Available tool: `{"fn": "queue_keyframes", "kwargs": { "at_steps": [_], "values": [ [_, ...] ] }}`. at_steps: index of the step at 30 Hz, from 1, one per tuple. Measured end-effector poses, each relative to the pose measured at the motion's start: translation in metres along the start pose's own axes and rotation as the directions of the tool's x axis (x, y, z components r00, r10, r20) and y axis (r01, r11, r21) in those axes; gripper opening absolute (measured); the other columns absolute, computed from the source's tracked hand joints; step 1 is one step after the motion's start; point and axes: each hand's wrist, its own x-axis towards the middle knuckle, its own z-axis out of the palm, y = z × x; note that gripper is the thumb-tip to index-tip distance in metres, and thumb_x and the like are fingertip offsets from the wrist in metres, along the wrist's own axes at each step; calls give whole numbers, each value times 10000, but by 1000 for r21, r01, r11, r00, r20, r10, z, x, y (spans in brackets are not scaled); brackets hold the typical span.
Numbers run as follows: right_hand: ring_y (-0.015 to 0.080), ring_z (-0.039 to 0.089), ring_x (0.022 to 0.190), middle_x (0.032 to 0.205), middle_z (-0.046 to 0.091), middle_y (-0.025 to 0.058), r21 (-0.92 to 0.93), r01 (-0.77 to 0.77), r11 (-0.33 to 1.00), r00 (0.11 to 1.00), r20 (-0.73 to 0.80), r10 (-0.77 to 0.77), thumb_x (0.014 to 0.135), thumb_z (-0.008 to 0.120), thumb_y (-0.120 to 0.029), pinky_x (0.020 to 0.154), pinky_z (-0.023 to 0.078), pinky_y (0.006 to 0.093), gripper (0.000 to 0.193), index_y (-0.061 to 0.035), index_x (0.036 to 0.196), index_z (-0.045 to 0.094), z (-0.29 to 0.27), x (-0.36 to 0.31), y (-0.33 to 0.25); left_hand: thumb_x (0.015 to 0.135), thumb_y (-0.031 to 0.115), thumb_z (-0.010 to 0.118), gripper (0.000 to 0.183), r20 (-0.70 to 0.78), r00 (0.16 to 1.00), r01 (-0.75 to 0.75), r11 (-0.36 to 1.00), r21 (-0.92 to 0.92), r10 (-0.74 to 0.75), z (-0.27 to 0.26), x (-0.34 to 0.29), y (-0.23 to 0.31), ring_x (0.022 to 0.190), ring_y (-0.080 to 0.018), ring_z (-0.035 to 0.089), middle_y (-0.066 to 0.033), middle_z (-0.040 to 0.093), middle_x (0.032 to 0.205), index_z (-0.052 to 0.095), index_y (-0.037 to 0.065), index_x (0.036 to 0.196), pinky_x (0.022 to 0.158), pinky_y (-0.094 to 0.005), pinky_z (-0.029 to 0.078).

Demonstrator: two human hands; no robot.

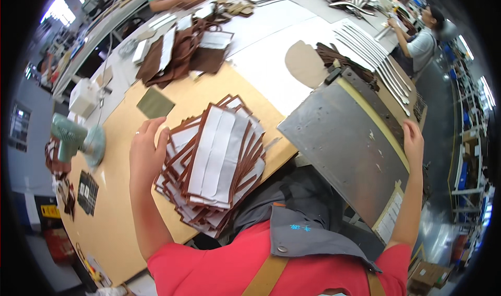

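Observation:
A tall, uneven stack of brown pieces with white backing panels (211, 155) lies before me on the tan board. My left hand (148, 145) is just left of this stack, thumb and fingers apart, holding nothing I can see. To the right is a machine with a flat grey metal plate (344, 139), tilted in the view, with a yellow strip (373, 108) along its far side. My right hand (413, 142) is by the plate's right edge. Its fingers point up and look stretched out, with nothing visible in them; the far fingers are partly hidden.
A heap of brown pieces (177, 53) lies beyond the board. An olive square (155, 103) sits near my left hand, and a green fan (78, 138) stands at left. Long pale strips (373, 61) lie far right. Co-workers (420, 43) are at the far side.

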Motion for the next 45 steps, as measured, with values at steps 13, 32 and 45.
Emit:
{"fn": "queue_keyframes", "kwargs": {
  "at_steps": [13,32,45],
  "values": [
    [139,495,647,726,569,37,23,-596,803,644,611,460,849,594,-401,608,405,278,356,-50,814,644,114,178,29,885,122,539,191,33,994,-101,995,-18,102,16,39,36,942,-339,575,-135,610,1046,591,27,1042,814,-400,447],
    [178,417,1097,1102,558,76,-121,-698,706,389,764,515,808,604,-451,853,336,489,457,-66,1049,654,150,198,70,860,100,559,180,132,964,-218,970,-105,230,55,87,57,738,-311,575,-140,614,923,606,31,1020,697,-405,439],
    [102,465,893,830,583,-53,380,-752,539,538,825,170,795,686,-319,812,266,282,207,-128,872,665,138,180,80,862,143,569,182,105,974,-194,977,-84,203,47,69,43,804,-312,573,-122,613,917,603,50,1015,740,-389,427]
  ]
}}
